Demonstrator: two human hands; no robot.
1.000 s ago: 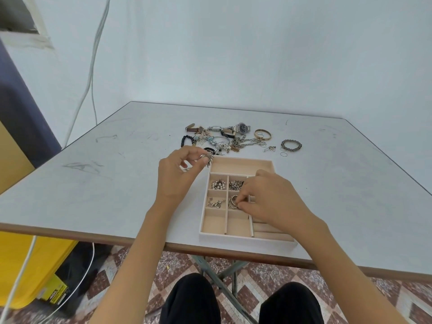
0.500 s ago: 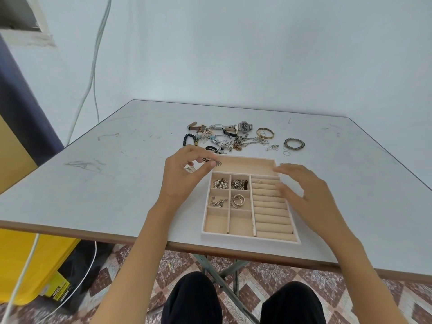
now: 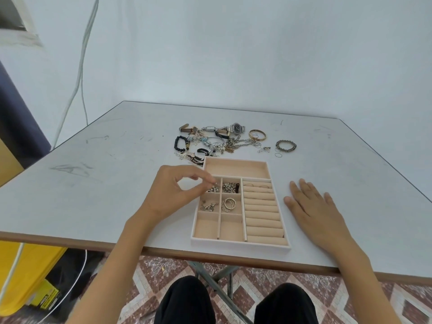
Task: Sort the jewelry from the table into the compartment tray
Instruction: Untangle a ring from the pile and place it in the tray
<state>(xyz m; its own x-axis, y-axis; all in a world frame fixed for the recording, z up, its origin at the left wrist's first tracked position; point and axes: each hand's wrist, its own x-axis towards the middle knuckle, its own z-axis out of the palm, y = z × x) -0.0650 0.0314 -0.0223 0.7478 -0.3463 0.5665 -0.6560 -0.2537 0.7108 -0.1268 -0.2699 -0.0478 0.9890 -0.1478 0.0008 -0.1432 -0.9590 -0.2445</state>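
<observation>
A beige compartment tray (image 3: 240,244) lies near the table's front edge. Its small left cells hold earrings, chain pieces and hoop rings (image 3: 228,204); thin rings sit in the top ring rolls at the right. My left hand (image 3: 174,192) hovers over the tray's upper-left cell, thumb and forefinger pinching a small silver piece (image 3: 216,184). My right hand (image 3: 312,206) lies flat on the table just right of the tray, fingers straight. A jewelry pile (image 3: 222,141) with watches, bracelets and chains sits beyond the tray.
A gold bangle (image 3: 257,134) and a beaded bracelet (image 3: 286,145) lie at the pile's right end, a black bead bracelet (image 3: 179,143) at its left. The grey table (image 3: 93,188) has a brown front edge. Cables hang at the left wall; a yellow bin stands below.
My right hand left the tray's middle cells, swung right and settled flat on the table. My left hand carried its small piece from the tray's far-left corner over the upper-left cell.
</observation>
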